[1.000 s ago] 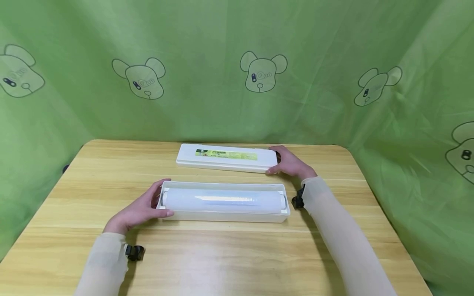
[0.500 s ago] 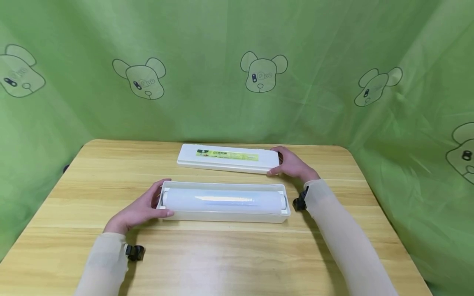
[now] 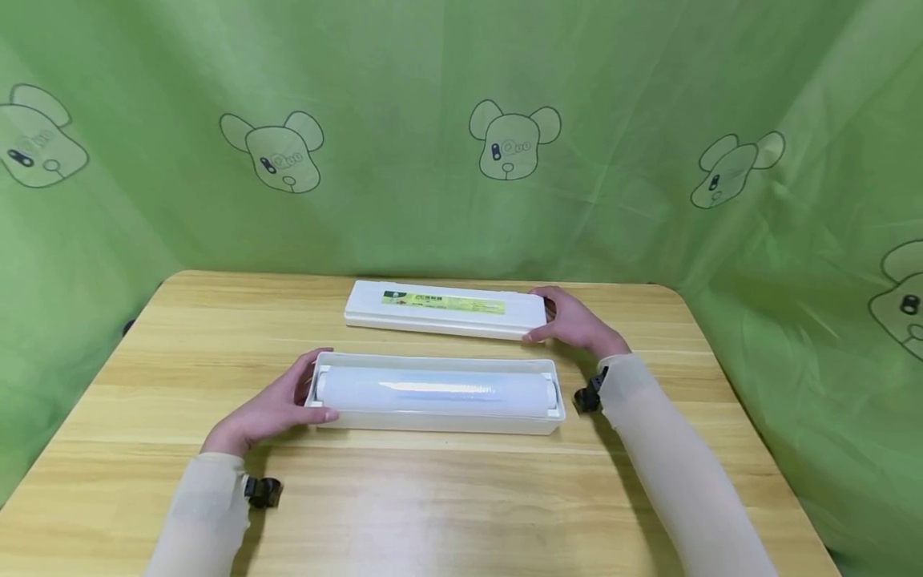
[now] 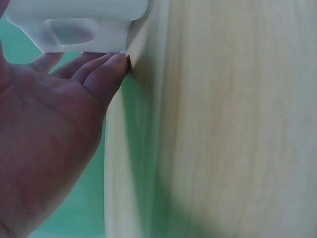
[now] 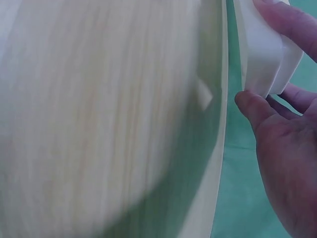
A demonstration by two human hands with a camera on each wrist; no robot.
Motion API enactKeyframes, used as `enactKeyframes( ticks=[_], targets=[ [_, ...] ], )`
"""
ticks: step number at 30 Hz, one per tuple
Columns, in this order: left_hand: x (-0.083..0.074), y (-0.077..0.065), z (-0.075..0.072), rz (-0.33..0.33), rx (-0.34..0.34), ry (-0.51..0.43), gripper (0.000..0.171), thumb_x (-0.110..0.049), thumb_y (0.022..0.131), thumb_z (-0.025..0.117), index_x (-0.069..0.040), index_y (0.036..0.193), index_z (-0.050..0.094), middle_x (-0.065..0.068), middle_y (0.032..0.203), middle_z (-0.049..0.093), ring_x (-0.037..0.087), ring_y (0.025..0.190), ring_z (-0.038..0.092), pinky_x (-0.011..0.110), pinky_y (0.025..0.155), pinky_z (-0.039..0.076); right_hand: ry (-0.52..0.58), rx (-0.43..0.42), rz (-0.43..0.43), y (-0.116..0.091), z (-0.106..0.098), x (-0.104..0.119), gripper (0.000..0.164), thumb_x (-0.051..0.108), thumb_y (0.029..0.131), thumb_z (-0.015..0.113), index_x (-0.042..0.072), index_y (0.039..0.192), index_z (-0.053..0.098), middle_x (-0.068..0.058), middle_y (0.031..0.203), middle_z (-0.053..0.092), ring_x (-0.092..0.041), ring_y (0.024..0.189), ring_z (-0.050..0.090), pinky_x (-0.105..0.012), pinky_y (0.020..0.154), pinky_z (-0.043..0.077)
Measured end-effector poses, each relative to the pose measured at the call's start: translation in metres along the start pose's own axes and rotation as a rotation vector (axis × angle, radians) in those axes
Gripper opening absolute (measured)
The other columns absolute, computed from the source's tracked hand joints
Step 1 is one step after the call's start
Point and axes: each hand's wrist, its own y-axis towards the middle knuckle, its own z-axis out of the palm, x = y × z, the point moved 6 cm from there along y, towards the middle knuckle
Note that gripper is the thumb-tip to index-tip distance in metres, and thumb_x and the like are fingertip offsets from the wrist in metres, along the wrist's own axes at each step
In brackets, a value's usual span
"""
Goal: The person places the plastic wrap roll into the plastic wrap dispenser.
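A long white plastic box (image 3: pixel 440 422) stands on the table, with a roll of cling film (image 3: pixel 433 393) lying lengthwise inside it. My left hand (image 3: pixel 267 410) grips the box's left end, thumb on the near side and fingers round the far corner. Behind the box is its white lid (image 3: pixel 443 320), top side up, bearing a green and yellow label (image 3: pixel 443 302). The lid's right end is held by my right hand (image 3: pixel 575 322), thumb at the near edge. In the right wrist view the fingertips (image 5: pixel 250 101) touch the lid's end. Whether the lid touches the table I cannot tell.
The wooden table (image 3: pixel 404 505) extends in front of the box and to both sides. A green curtain (image 3: pixel 404 224) printed with bear heads hangs behind the table and along its sides. Both wrists carry small black cameras.
My right hand and the lid have shifted slightly to the right and toward me. The left hand and the box with the cling film have stayed in place.
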Motion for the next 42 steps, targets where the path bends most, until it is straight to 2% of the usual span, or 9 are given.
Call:
enactKeyframes(
  ticks=[4, 12, 22, 32, 42],
  targets=[
    [0.000, 0.000, 0.000, -0.002, -0.003, 0.000, 0.096, -0.013, 0.084, 0.079, -0.009, 0.155, 0.014, 0.025, 0.146, 0.036, 0.040, 0.126, 0.045, 0.037, 0.101, 0.041, 0.013, -0.008, -0.001, -0.002, -0.002, 0.002, 0.098, 0.027, 0.066, 0.092, 0.001, 0.144, 0.039, -0.018, 0.143, 0.041, -0.035, 0.133, 0.038, -0.048, 0.113, 0.027],
    [-0.001, 0.000, 0.001, 0.000, -0.002, 0.006, 0.096, -0.013, 0.084, 0.078, -0.007, 0.155, 0.014, 0.025, 0.145, 0.036, 0.040, 0.125, 0.046, 0.032, 0.099, 0.042, 0.035, -0.012, -0.024, -0.005, -0.005, 0.008, 0.094, 0.026, 0.066, 0.093, 0.003, 0.142, 0.042, -0.015, 0.138, 0.045, -0.033, 0.128, 0.042, -0.047, 0.112, 0.030],
    [0.000, 0.001, 0.001, 0.000, 0.004, -0.013, 0.096, -0.012, 0.084, 0.079, -0.009, 0.155, 0.014, 0.024, 0.145, 0.037, 0.038, 0.125, 0.046, 0.032, 0.100, 0.041, 0.012, -0.002, -0.022, -0.013, -0.010, 0.015, 0.094, 0.028, 0.067, 0.092, 0.002, 0.143, 0.041, -0.017, 0.145, 0.040, -0.035, 0.137, 0.034, -0.046, 0.113, 0.027],
    [0.001, 0.000, 0.000, 0.008, 0.004, -0.025, 0.096, -0.011, 0.084, 0.078, -0.007, 0.155, 0.014, 0.025, 0.145, 0.037, 0.039, 0.126, 0.045, 0.030, 0.099, 0.042, 0.042, 0.015, -0.036, -0.018, -0.011, 0.022, 0.094, 0.023, 0.068, 0.092, 0.001, 0.143, 0.040, -0.019, 0.147, 0.037, -0.036, 0.139, 0.031, -0.046, 0.113, 0.028],
    [0.002, 0.001, 0.000, 0.004, 0.003, -0.021, 0.096, -0.012, 0.083, 0.079, -0.007, 0.155, 0.015, 0.024, 0.144, 0.038, 0.038, 0.124, 0.046, 0.033, 0.100, 0.042, 0.064, 0.010, -0.030, -0.025, -0.017, 0.024, 0.097, 0.021, 0.069, 0.092, -0.002, 0.145, 0.036, -0.021, 0.151, 0.032, -0.037, 0.141, 0.027, -0.047, 0.113, 0.027]
  ],
)
